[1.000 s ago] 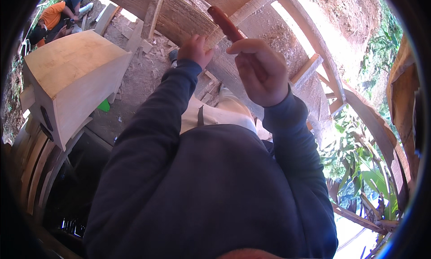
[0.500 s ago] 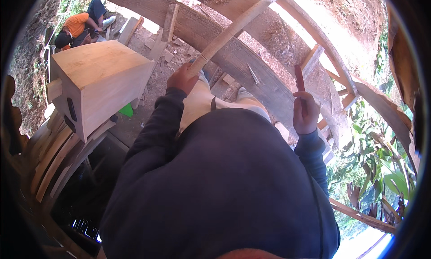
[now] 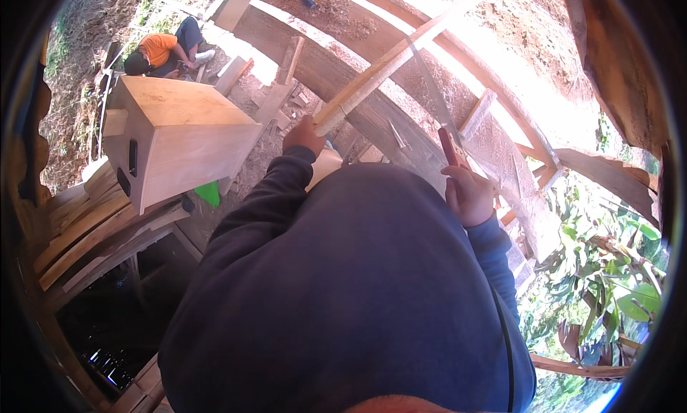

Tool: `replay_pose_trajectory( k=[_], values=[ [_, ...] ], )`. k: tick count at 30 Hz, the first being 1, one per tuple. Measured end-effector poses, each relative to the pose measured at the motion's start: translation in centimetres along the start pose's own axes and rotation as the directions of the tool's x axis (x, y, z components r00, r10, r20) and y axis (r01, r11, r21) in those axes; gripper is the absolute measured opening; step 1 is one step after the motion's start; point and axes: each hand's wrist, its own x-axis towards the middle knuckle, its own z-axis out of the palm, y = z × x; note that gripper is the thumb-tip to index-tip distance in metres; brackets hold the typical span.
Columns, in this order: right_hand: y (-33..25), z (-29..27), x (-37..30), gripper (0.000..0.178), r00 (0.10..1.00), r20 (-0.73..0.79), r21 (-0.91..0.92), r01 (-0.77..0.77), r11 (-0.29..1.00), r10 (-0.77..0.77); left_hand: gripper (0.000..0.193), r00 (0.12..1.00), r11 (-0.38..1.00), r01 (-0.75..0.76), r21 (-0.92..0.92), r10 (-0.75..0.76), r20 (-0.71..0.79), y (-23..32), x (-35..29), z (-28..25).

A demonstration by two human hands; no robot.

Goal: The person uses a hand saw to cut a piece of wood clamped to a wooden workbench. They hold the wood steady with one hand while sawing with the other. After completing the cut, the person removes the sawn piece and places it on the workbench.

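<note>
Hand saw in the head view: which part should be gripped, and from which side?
Grip the red handle at the saw's near, lower end, coming from below on the person's right, as the right hand does. The thin blade runs up and away toward the wooden slat held by the left hand, so only the handle looks safe to hold.

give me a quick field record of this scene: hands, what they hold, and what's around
left hand: grips the near end of a long wooden slat
right hand: holds a saw by its red handle, blade running up across the slat
slat: slants up and away to the right
left side: wooden box on stacked planks
beyond hands: heavy timber beams
background: person in orange crouched on the ground
right edge: green plants
</note>
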Motion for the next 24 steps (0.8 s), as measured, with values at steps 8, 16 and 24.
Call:
replay_pose_trajectory(
  k=[8, 16, 24],
  values=[
    [5.5, -0.4, -3.1, 0.020, 0.980, -0.157, -0.188, -0.147, 0.971, 0.118, 0.046, 0.995, 0.999, -0.024, -0.045, 0.019, -0.102, -1.3, -1.7, -0.6],
    [12.8, 4.9, -5.9, 0.024, 0.981, -0.127, -0.421, -0.187, 0.888, 0.146, 0.048, 0.993, 0.997, 0.054, -0.053, -0.060, -0.106, -0.4, -4.3, 0.4],
    [17.0, 11.0, -5.8, 0.044, 0.819, 0.175, -0.420, -0.440, 0.794, 0.546, 0.049, 0.975, 0.989, -0.071, 0.132, 0.097, -0.202, -2.3, 0.9, -4.9]
  ],
)
